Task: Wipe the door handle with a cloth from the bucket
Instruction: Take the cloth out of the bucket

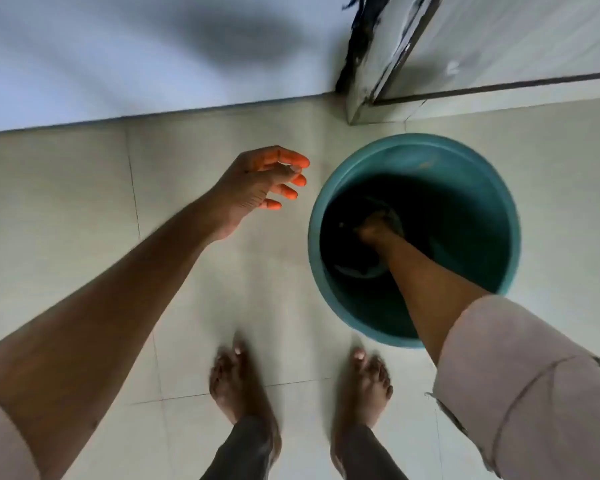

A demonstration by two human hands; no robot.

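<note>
A teal plastic bucket [329, 188] stands on the tiled floor at the right. My right hand [374, 228] reaches deep into its dark inside, down at a dark cloth [352, 268] lying at the bottom. The fingers look curled on the cloth, but the shadow hides the grip. My left hand [260, 188] hovers over the floor just left of the bucket, fingers spread, holding nothing. No door handle is in view.
The foot of a metal door frame [368, 95] and a door panel [520, 39] stand right behind the bucket. A pale wall [136, 64] runs along the back. My bare feet [243, 382] stand on the tiles near the bucket.
</note>
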